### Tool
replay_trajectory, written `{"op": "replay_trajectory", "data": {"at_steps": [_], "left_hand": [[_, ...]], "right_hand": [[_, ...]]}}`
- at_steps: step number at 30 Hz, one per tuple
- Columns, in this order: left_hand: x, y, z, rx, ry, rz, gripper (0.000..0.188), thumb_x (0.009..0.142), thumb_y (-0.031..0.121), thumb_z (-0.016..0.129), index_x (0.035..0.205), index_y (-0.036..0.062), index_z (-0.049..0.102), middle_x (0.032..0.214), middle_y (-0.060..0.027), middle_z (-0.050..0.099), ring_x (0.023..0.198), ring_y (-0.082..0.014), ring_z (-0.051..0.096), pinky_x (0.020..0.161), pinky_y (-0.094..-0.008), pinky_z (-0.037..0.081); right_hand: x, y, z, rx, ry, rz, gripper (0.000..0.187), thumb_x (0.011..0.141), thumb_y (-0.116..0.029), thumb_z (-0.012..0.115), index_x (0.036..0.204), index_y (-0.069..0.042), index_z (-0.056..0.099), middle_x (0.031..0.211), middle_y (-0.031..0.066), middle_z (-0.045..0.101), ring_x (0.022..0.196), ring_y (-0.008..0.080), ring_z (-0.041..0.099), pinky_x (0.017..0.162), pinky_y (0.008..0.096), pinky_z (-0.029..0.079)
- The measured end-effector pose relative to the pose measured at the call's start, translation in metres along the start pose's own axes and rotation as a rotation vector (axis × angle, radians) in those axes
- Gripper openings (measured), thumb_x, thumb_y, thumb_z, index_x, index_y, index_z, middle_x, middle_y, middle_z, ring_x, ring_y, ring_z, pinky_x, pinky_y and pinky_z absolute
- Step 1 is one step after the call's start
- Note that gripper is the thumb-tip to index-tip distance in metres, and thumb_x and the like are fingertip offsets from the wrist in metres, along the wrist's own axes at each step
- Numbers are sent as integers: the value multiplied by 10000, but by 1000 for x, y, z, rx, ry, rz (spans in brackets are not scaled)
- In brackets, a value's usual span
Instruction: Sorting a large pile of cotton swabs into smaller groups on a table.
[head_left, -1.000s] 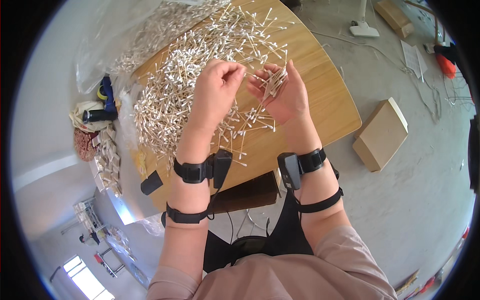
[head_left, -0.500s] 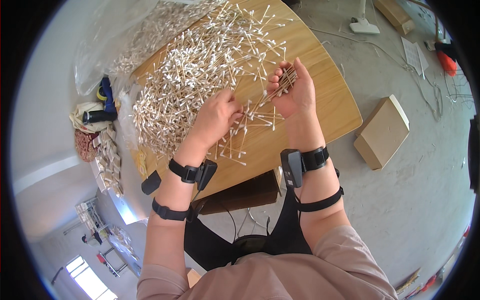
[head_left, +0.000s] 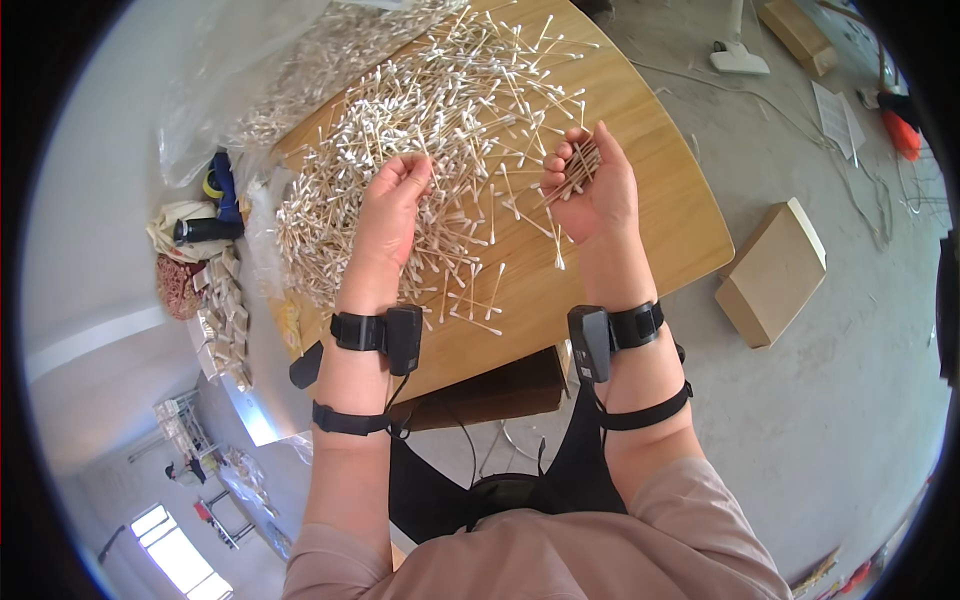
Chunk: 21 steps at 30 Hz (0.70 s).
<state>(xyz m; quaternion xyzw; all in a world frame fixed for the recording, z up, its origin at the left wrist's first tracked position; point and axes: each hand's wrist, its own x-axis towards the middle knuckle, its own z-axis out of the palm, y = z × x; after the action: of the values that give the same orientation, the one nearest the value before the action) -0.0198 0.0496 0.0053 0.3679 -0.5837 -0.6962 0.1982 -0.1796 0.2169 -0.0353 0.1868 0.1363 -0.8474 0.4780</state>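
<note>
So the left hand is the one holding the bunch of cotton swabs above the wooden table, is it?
Not the left hand: the head view shows the right hand holding the bunch of cotton swabs above the wooden table.

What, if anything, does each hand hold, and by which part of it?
The right hand holds a bunch of cotton swabs by their sticks, with curled fingers. Whether the left hand holds anything cannot be told.

Place: apparently a small workshop
Underfoot: bare grey floor (head_left: 830,430)
Work surface: honey-brown wooden table (head_left: 665,225) heaped with loose white-tipped brown-stemmed cotton swabs (head_left: 400,125)
Right side: tan rectangular cardboard box (head_left: 775,275)
</note>
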Motion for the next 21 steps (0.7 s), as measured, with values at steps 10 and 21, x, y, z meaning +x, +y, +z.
{"op": "replay_trajectory", "data": {"at_steps": [10,21], "left_hand": [[3,16,-6,-272,-71,8,125,920,145,627,997,53,592,950,-43,635,828,-113,582,782,-269,478],[-31,36,53,735,-23,309,158,973,110,501,1030,6,605,870,-69,666,788,-133,639,724,-263,496]], "right_hand": [[-2,8,7,-30,19,4,361,990,-370,439,867,-52,557,759,93,583,709,241,592,619,353,512],[-1,-7,1,-7,-98,44,347,967,-387,499,879,-56,553,744,72,558,642,198,547,554,284,454]]}}
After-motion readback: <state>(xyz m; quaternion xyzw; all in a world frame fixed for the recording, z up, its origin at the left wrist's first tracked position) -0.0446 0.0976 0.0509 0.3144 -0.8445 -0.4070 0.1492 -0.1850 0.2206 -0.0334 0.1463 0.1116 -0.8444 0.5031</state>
